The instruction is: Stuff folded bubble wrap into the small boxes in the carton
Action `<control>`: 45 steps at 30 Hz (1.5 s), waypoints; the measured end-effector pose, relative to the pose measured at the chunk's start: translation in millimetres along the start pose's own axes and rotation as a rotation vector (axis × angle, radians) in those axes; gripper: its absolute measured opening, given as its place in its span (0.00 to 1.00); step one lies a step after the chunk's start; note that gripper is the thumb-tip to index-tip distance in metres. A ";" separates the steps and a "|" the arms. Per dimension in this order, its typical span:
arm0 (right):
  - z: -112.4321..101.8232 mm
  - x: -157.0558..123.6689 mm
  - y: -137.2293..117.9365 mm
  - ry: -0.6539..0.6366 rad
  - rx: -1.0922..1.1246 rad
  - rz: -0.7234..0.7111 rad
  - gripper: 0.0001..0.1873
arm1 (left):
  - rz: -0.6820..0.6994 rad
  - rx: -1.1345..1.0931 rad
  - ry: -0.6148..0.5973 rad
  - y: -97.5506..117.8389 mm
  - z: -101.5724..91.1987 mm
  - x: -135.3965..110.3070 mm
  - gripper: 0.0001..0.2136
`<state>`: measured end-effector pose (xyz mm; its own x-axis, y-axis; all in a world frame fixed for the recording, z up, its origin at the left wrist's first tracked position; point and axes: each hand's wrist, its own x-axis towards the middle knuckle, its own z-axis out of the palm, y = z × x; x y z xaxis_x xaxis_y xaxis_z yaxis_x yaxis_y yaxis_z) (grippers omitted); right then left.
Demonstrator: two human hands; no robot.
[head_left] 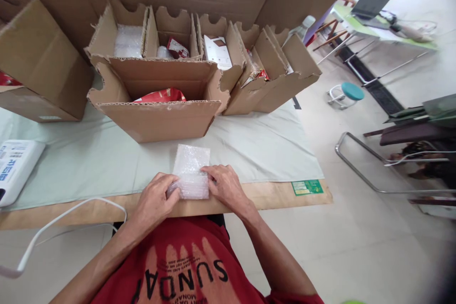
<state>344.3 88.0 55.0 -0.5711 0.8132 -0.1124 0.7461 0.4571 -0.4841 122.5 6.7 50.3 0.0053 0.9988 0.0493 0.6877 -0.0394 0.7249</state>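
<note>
A clear bubble-wrap pouch (192, 161) lies at the table's front edge, its near part folded over into a thicker layer. My left hand (158, 197) pinches the left side of that fold between thumb and fingers. From the right, my right hand (225, 185) rests its curled fingers on the pouch, with the index finger on top and the thumb at its side. Whether anything lies inside the pouch I cannot make out. Just beyond it stands an open cardboard box (160, 121) with a red packet (162, 95) in it.
Behind is a row of narrow cardboard bins; one holds bubble wrap (128, 42), another a white box (218, 53). A larger carton (42, 61) and a white device (19, 168) are on the left. A white cable (71, 211) curves beside my left arm. A stool (351, 91) stands right.
</note>
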 end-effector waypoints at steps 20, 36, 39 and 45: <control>4.1 -13.4 -18.1 0.084 0.086 -0.292 0.13 | -0.486 -0.505 0.307 7.1 -2.3 -13.2 0.25; -8.3 -16.3 -32.5 0.276 0.479 -0.048 0.11 | -0.653 -1.237 0.145 21.9 14.4 -12.8 0.24; -19.3 -8.0 -24.2 0.209 0.659 -0.024 0.19 | -0.622 -1.176 0.104 22.1 8.8 -12.8 0.22; -29.3 -0.4 -32.2 -0.127 0.826 -0.028 0.31 | -0.450 -0.784 0.002 27.5 5.7 -7.7 0.17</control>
<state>330.5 83.5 96.1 -0.6565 0.7364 -0.1638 0.2681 0.0248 -0.9631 145.5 -2.0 65.9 -0.1464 0.9246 -0.3518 -0.0676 0.3454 0.9360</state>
